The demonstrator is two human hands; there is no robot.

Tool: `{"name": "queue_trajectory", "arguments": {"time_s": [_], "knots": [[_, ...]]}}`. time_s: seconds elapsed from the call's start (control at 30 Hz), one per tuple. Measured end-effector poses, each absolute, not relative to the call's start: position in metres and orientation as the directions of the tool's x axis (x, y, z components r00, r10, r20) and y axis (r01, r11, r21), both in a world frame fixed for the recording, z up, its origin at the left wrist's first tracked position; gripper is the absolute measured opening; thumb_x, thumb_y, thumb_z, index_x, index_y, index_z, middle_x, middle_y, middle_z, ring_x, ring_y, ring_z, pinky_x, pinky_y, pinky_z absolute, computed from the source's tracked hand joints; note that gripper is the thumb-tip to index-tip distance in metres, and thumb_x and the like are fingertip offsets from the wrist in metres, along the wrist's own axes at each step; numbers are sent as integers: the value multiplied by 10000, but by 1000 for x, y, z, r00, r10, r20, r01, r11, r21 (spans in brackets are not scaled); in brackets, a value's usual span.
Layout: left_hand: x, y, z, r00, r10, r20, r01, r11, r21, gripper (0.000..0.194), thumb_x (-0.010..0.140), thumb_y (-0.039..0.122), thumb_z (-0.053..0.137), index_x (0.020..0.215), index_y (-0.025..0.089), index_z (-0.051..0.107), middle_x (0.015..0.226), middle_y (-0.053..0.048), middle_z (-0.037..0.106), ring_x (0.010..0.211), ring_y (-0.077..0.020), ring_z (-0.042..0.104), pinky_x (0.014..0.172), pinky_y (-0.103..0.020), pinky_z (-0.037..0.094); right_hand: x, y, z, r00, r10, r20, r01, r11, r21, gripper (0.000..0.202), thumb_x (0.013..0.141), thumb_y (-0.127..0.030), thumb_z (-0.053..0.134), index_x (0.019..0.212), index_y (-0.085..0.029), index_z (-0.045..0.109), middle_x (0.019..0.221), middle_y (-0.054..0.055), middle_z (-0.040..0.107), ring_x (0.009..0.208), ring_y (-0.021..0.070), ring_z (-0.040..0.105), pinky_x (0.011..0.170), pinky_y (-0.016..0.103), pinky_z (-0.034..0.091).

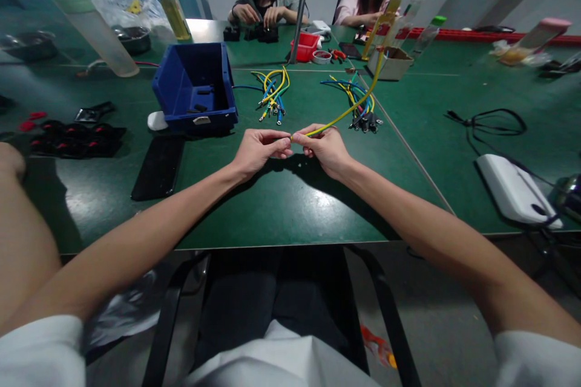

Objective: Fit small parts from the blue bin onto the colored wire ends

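Note:
Over the green table, my left hand and my right hand meet fingertip to fingertip. A yellow wire runs out of my right hand's pinch, curving up and to the right. Its end lies between both hands' fingertips, where my left hand also pinches it; the tip is too small to make out. Beyond my left hand lies a bundle of yellow, blue and green wires with metal ring ends. A second bundle, with dark sleeves near its rings, rests beyond my right hand.
A blue bin holds small black pieces. Near it lie a black phone and black parts. A white device with a black cable sits at right. Bottles and a red box stand farther back. Two people sit opposite.

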State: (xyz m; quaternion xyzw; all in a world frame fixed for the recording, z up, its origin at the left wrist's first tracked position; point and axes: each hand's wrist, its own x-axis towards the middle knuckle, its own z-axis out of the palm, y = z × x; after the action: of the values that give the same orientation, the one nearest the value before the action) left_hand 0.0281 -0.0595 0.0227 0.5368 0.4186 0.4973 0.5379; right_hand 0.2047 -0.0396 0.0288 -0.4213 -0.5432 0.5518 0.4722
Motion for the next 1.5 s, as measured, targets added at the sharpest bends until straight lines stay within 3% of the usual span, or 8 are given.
{"name": "queue_trajectory", "arguments": {"time_s": [0.13,0.23,0.5,0.77,0.93,1.13,1.33,1.5], "knots": [[28,-66,25,112,970,215,47,-221,974,453,654,469,848,947,131,778,792,-89,759,688,-202,717,664,-319,591,202,-46,34,-227,972,-66,-124,-96,-988,463,521,-499,913,736,-171,666,573,-28,584,453,57,433,389,198,266],[28,-69,26,85,962,261,78,-268,960,438,653,475,845,937,147,785,797,-82,762,679,-202,713,650,-317,587,201,-50,35,-242,968,-69,-125,-101,-987,464,526,-505,911,736,-172,664,584,-22,597,456,59,438,391,200,265],[25,-59,23,199,980,18,-131,8,991,479,618,504,871,913,139,773,797,-87,746,664,-170,707,631,-287,580,202,-46,33,-203,968,146,-4,148,-989,404,571,-499,885,716,-170,700,608,5,647,485,86,506,445,223,377],[26,-61,19,167,973,159,-6,-160,987,491,606,503,875,899,121,783,771,-93,753,705,-208,715,685,-335,583,210,-36,24,-285,949,132,46,151,-988,390,615,-496,866,755,-156,736,611,25,658,548,116,573,441,205,382],[23,-55,18,164,980,112,-58,-104,993,499,609,454,885,962,123,766,846,-97,758,749,-202,724,737,-351,594,212,-24,22,-271,955,119,36,134,-990,408,598,-494,873,773,-153,734,632,19,661,566,110,570,458,202,395],[20,-49,16,122,987,106,-120,-91,989,445,655,433,863,951,131,726,915,-94,749,780,-191,731,765,-336,595,213,-18,24,-275,959,63,-126,29,-992,418,607,-481,880,796,-175,668,687,-7,668,549,77,561,458,176,406],[23,-53,19,116,980,160,-69,-153,986,456,707,459,817,989,120,698,891,-90,748,744,-192,732,702,-318,594,212,-22,25,-215,976,39,-146,7,-989,479,620,-490,888,688,-195,517,686,18,692,484,67,522,425,178,395],[22,-53,18,157,977,143,-72,-133,988,458,680,424,845,973,101,706,847,-93,745,731,-196,731,683,-316,592,212,-23,21,-217,974,59,-171,21,-985,499,617,-473,899,691,-195,491,632,3,663,469,61,513,417,170,373]]}}
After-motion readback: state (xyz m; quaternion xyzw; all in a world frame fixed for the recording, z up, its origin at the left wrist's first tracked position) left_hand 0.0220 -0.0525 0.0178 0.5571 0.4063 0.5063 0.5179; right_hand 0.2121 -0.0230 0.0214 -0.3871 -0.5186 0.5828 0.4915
